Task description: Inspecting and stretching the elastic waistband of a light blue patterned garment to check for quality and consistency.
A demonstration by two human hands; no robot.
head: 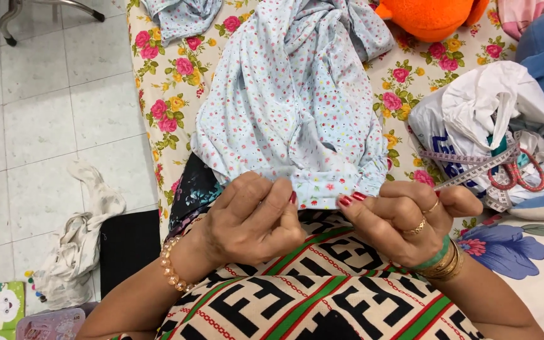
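Observation:
A light blue garment (291, 101) with small pink and red dots lies bunched on a flowered bedsheet (171, 94) in front of me. My left hand (253, 217) pinches its folded hem near the lower middle, a bead bracelet at the wrist. My right hand (404, 217), with rings and bangles, grips the same hem just to the right. Both hands have red nails and sit close together over my lap, which is covered by a patterned cloth in cream, black, red and green (322, 296).
A white plastic bag (492, 119) at the right holds a measuring tape (467, 167) and red-handled scissors (524, 173). An orange plush thing (432, 16) lies at the top. On the tiled floor at left lies a crumpled white rag (83, 233).

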